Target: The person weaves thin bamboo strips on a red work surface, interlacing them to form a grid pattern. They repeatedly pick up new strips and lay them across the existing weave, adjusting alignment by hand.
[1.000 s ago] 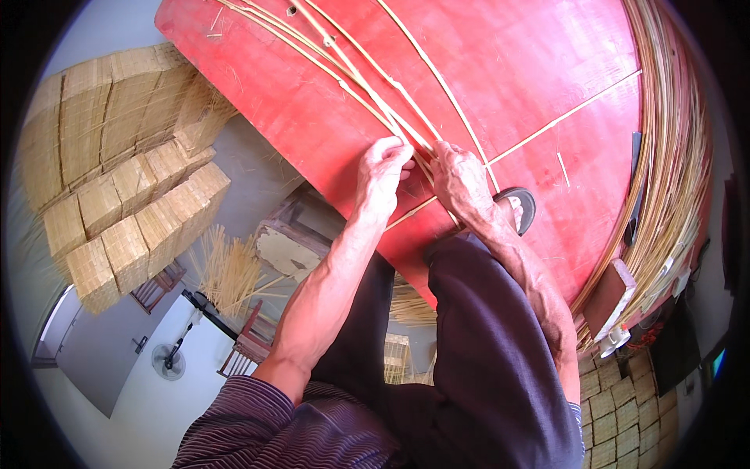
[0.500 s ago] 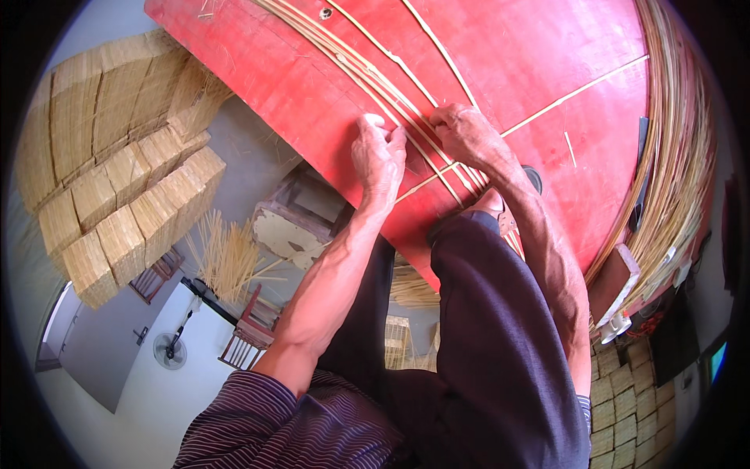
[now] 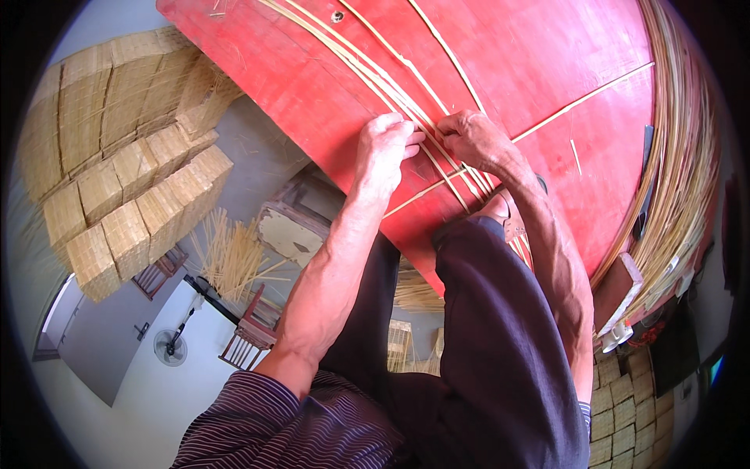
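Several long, thin bamboo strips (image 3: 375, 76) run side by side down a red board (image 3: 562, 47). A single cross strip (image 3: 582, 100) passes over the board at an angle to them. My left hand (image 3: 384, 152) is closed, its thumb and fingers pinched at the left edge of the bundled strips. On the other side, my right hand (image 3: 478, 142) is also closed, fingertips curled down on a strip close to my left fingers. Just below the crossing, my shod foot (image 3: 504, 213) rests on the lower strip ends. The exact grip points are partly hidden by my fingers.
A thick bundle of long strips (image 3: 680, 141) curves along the board's right side, with a wooden block (image 3: 617, 293) by it. To the left are stacked pale bundles (image 3: 117, 156), a stool (image 3: 293, 227), loose strips (image 3: 230, 254) and a small chair (image 3: 254, 332).
My left hand has moved right and up to the strips, bringing its fingers closer to my right hand. The right hand has shifted little. The whole view has tilted slightly.
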Available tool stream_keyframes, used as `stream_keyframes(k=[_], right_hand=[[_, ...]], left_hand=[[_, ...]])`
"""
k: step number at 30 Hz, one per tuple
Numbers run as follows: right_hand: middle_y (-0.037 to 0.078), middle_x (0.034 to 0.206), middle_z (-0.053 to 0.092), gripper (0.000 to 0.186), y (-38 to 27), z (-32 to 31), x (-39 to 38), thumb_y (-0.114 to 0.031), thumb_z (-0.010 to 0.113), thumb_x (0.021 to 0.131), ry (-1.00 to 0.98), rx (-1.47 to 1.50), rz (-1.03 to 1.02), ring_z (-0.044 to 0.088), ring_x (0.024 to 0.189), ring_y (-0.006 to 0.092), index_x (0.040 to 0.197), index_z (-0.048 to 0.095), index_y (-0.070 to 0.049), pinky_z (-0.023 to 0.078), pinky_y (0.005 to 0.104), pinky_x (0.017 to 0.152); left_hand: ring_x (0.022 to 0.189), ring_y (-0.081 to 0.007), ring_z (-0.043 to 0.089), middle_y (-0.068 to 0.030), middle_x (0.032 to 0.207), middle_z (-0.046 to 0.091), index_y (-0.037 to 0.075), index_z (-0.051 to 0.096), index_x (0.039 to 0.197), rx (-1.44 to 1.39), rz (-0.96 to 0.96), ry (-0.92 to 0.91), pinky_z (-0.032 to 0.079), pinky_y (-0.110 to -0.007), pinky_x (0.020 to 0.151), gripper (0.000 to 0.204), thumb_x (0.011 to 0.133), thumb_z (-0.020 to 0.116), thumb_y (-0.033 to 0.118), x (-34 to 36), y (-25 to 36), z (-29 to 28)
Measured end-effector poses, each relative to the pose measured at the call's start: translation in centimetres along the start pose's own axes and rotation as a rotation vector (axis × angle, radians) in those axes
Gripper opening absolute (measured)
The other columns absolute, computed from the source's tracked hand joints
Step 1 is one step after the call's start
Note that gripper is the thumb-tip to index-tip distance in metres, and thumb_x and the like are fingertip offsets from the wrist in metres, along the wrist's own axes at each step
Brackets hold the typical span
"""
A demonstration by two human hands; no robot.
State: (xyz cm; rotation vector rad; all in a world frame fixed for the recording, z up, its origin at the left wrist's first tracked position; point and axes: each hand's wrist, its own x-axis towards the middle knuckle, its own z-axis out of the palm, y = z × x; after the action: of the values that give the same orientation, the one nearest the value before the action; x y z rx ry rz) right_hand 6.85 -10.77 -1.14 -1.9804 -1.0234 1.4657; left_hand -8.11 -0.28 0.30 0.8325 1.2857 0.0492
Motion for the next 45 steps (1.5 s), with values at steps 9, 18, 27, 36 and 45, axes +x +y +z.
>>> stream_keyframes(k=[9,18,27,36,45], right_hand=[[0.015,0.065,0.051,0.008,1.0,0.3,0.6,-0.006,0.055,0.081,-0.042,0.013,0.013,0.054,0.063,0.0208,0.082,0.059,0.001,0.045,0.0374,0.06],[0.004,0.061,0.056,0.01,2.7,-0.3,1.7,0.001,0.051,0.078,-0.189,0.232,0.067,0.055,0.055,0.0134,0.079,0.061,0.001,0.045,0.0313,0.052],[0.013,0.065,0.062,0.013,2.1,0.2,1.6,-0.002,0.057,0.076,-0.096,0.188,0.105,0.062,0.063,0.0208,0.084,0.068,0.0,0.049,0.0384,0.058],[0.013,0.063,0.061,0.012,1.8,-0.3,1.0,-0.005,0.059,0.079,-0.043,0.146,-0.027,0.062,0.058,0.0195,0.085,0.067,0.001,0.049,0.0366,0.057],[0.015,0.066,0.062,0.016,2.6,0.3,1.4,-0.004,0.057,0.078,-0.056,0.219,0.043,0.064,0.063,0.0226,0.087,0.069,0.0,0.049,0.0389,0.058]], left_hand=[[0.098,-0.0236,0.065,-0.0102,0.116,0.063,0.005,0.05,0.135,-0.026,-0.103,-0.089,0.052,-0.039,0.087,0.042,0.096,0.062,0.017,1.6,-1.2,-1.2],[0.091,-0.0178,0.067,-0.0075,0.098,0.069,0.007,0.065,0.105,0.04,0.211,-0.233,0.053,-0.032,0.08,0.023,0.095,0.068,0.027,1.3,-1.9,-1.4],[0.067,-0.0134,0.068,-0.0054,0.081,0.068,0.004,0.065,0.099,0.19,0.238,-0.057,0.05,-0.025,0.058,0.028,0.089,0.075,0.028,1.6,-1.4,0.4],[0.063,-0.0123,0.067,-0.0061,0.074,0.068,0.001,0.064,0.097,0.429,0.287,0.03,0.05,-0.025,0.055,0.023,0.09,0.072,0.021,2.6,-1.6,1.4],[0.064,-0.0179,0.068,-0.0132,0.08,0.069,-0.003,0.052,0.113,0.32,0.497,0.087,0.056,-0.03,0.058,0.03,0.088,0.068,0.004,-0.5,-1.4,2.6]])
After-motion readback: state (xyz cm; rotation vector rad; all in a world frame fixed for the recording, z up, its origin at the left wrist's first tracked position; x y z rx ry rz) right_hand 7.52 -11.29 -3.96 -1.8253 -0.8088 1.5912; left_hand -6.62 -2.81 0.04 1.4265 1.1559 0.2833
